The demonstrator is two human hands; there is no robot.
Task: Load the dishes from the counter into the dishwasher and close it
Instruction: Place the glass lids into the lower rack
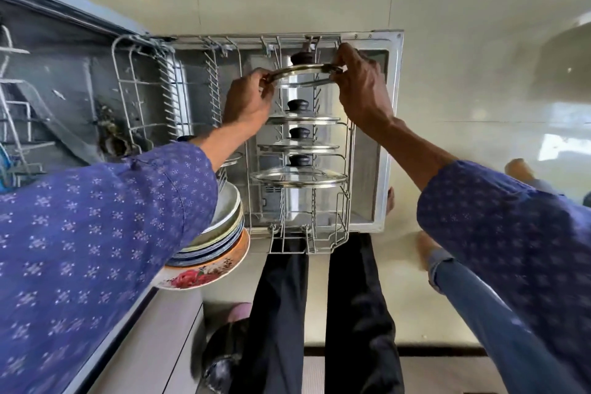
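I look straight down at the open dishwasher door (391, 125) with the lower wire rack (347, 201) pulled out over it. My left hand (248, 99) and my right hand (361, 83) each grip one side of a glass pot lid (302, 73) with a metal rim and black knob, held on edge at the rack's far end. Three similar lids (300, 174) stand in a row in the rack's tines nearer to me. A stack of plates and bowls (220, 233), the lowest with a red flower print, sits at the counter's edge below my left arm.
The dishwasher's inside (64, 80) with the upper rack (19, 125) lies to the left. My legs in dark trousers (319, 313) stand at the rack's near end. Another person's jeans leg and bare foot (428, 249) are on the tiled floor to the right.
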